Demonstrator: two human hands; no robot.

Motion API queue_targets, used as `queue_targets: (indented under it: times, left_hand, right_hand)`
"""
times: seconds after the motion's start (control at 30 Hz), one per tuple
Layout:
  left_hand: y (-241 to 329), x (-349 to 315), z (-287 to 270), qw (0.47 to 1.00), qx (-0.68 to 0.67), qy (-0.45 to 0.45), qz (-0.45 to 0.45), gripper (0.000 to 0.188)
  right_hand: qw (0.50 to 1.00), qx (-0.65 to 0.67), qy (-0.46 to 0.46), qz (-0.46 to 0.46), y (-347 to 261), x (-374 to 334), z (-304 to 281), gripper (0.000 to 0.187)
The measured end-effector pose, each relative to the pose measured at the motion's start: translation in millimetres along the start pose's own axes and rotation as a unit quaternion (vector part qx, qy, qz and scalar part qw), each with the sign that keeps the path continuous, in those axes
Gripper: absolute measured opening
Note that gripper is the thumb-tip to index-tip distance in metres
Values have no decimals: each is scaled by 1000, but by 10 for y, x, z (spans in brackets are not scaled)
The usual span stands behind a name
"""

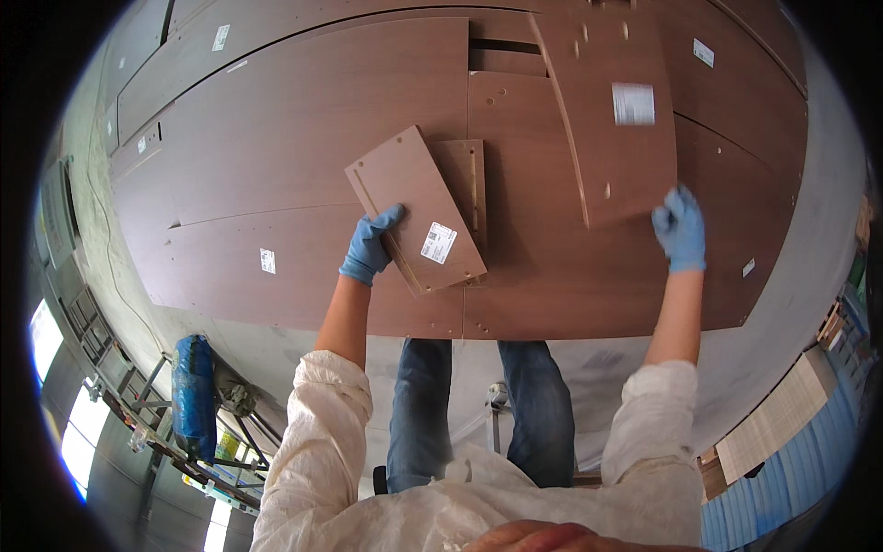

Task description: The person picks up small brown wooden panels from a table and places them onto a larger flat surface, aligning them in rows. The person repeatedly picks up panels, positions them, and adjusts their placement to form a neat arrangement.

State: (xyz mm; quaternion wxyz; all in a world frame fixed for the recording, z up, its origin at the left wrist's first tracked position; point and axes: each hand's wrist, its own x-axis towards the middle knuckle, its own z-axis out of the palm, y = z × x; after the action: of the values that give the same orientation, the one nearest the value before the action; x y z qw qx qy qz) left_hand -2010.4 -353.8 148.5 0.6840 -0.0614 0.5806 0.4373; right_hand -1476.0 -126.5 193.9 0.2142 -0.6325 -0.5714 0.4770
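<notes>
The left hand [372,244], in a blue glove, is clamped on the left edge of a small brown panel [405,184], with the thumb side over the upper face. The right hand [679,230], also gloved in blue, is positioned at the lower right corner of a long brown panel [612,152]. Its fingers are curled together; whether they clamp the panel cannot be told.

The small brown panel lies at an angle, with a white label [439,242] near its lower end and holes at its corners. It partly covers a second small panel [474,184], which has a groove along its right side. The long brown panel is to the right, its label blurred. Both small pieces are located above large brown panels [552,304], laid edge to edge.

The legs, in blue jeans [418,405], are at the near edge. A blue wrapped bundle [193,397] stands at lower left; blue sheets [782,488] are at lower right.
</notes>
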Motion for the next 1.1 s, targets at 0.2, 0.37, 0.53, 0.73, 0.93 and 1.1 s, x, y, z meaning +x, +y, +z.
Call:
queue_targets:
  times: [0.2,0.37,0.53,0.73,0.93,1.1]
  left_hand:
    - [-63,-41,255,995,-92,17,29,49]
    - [28,-74,631,985,-167,6,41,45]
    - [208,-12,1161,980,-177,-88,19,46]
    - [179,90,1713,990,-112,-59,61,44]
    - [125,309,1279,986,-115,9,123,40]
    - [489,379,634,983,-40,46,174,43]
  right_hand:
    - [881,334,-7,334,616,-1559,-703,15]
    - [855,306,9,420,930,-1850,-602,34]
    - [860,-501,-7,95,314,-1337,-159,50]
    - [975,-203,5,-90,-596,-427,1148,65]
    - [941,-334,44,-15,-880,-323,1703,109]
    - [960,-272,48,51,-1030,-182,1792,132]
